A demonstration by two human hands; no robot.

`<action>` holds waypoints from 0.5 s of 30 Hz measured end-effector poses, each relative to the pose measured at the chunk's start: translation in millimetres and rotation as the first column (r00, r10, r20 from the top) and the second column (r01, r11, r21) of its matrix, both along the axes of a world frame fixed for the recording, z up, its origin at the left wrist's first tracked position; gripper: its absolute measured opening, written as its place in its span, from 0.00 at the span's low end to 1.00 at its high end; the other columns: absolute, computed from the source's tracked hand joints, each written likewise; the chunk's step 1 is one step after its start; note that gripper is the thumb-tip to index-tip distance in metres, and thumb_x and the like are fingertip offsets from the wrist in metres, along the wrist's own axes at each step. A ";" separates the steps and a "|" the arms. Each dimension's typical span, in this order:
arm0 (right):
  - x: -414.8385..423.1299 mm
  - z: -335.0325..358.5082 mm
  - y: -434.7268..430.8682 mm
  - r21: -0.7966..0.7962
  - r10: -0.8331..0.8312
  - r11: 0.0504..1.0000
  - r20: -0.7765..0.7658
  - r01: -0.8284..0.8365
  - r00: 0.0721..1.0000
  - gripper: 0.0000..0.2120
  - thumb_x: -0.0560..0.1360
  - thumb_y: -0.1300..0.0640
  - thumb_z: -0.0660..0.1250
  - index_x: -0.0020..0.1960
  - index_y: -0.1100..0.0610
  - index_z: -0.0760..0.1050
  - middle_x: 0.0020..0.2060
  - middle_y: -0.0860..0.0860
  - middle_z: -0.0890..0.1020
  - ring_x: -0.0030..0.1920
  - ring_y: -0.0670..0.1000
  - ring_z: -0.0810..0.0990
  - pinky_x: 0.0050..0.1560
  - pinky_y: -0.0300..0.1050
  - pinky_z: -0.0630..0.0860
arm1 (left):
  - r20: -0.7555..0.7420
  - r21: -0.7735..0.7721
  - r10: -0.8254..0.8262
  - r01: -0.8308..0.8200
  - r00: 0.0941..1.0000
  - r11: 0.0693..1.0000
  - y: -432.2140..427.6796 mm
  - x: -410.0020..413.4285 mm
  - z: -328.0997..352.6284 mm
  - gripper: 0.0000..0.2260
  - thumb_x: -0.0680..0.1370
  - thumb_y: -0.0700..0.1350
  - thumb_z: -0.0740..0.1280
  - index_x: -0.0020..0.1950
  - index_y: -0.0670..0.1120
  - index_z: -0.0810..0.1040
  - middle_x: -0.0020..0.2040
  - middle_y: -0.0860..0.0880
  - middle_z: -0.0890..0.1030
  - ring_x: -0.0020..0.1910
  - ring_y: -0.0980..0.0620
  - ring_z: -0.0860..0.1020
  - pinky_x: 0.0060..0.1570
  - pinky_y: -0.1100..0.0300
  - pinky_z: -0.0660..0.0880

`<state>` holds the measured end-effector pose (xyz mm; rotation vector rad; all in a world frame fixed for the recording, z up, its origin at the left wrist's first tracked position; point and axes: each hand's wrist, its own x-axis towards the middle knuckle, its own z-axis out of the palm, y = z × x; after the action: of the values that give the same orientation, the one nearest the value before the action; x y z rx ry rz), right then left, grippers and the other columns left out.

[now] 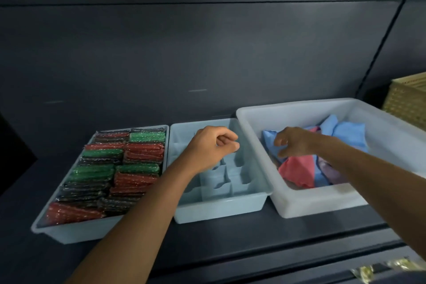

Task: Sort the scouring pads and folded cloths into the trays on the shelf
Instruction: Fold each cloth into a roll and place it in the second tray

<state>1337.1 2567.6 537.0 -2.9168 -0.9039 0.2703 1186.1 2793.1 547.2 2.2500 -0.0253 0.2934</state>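
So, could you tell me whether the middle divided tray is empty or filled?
The middle tray looks empty: visible compartments show only bare dividers; the left hand hides the rear ones.

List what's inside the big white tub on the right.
In the white tub: blue cloths, a pink-red cloth, a lilac cloth. The right hand covers some; whatever lies beneath the pile is hidden.

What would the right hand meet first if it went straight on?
Most likely the blue cloth at the left of the white bin, just beyond the right hand; depth is unclear.
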 end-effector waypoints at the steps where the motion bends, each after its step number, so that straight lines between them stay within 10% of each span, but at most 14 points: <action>1: 2.6 -5.1 2.0 -0.076 -0.023 0.997 0.005 0.024 1.000 0.20 0.73 0.47 0.70 0.56 0.62 0.77 0.55 0.57 0.79 0.55 0.57 0.78 0.56 0.47 0.72 | -0.008 0.000 0.011 -0.011 1.000 1.000 -4.1 4.6 0.9 0.08 0.75 0.45 0.72 0.53 0.47 0.84 0.45 0.50 0.84 0.45 0.53 0.81 0.50 0.63 0.77; 4: 5.8 -18.6 10.0 -0.208 -0.110 0.971 0.068 0.122 0.992 0.28 0.72 0.34 0.64 0.56 0.58 0.75 0.54 0.55 0.79 0.55 0.57 0.78 0.50 0.47 0.70 | -0.044 0.039 0.032 -0.030 0.999 0.999 -13.5 14.0 1.1 0.08 0.74 0.45 0.72 0.52 0.48 0.84 0.44 0.51 0.84 0.45 0.53 0.81 0.51 0.59 0.78; 10: 19.5 -27.6 13.0 -0.255 -0.102 0.955 0.204 0.154 0.974 0.14 0.75 0.50 0.63 0.57 0.55 0.74 0.59 0.53 0.78 0.61 0.56 0.77 0.58 0.49 0.71 | -0.027 0.085 0.081 -0.078 0.996 0.993 -12.8 14.4 3.0 0.08 0.74 0.45 0.71 0.53 0.48 0.84 0.44 0.52 0.84 0.45 0.55 0.81 0.53 0.57 0.78; 13: 32.8 -7.9 9.7 0.261 -0.215 0.944 0.022 0.202 0.976 0.11 0.71 0.52 0.62 0.41 0.59 0.77 0.45 0.58 0.82 0.46 0.52 0.81 0.50 0.48 0.74 | 0.037 0.045 0.093 -0.095 0.995 0.994 -8.0 10.9 6.3 0.08 0.75 0.44 0.71 0.53 0.48 0.83 0.46 0.54 0.84 0.46 0.58 0.80 0.51 0.63 0.77; 15: 29.2 13.5 11.7 0.752 -0.162 0.592 -0.242 0.290 0.957 0.09 0.71 0.60 0.64 0.33 0.60 0.76 0.29 0.53 0.79 0.31 0.43 0.75 0.40 0.45 0.72 | 0.080 -0.042 0.112 -0.109 0.990 0.993 -5.0 11.9 12.2 0.09 0.75 0.44 0.71 0.55 0.49 0.83 0.49 0.54 0.83 0.46 0.61 0.80 0.50 0.67 0.75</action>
<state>1366.4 2579.4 550.5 -2.0982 -0.4306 0.0399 1198.0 2788.1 559.5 2.2049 0.0609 0.4426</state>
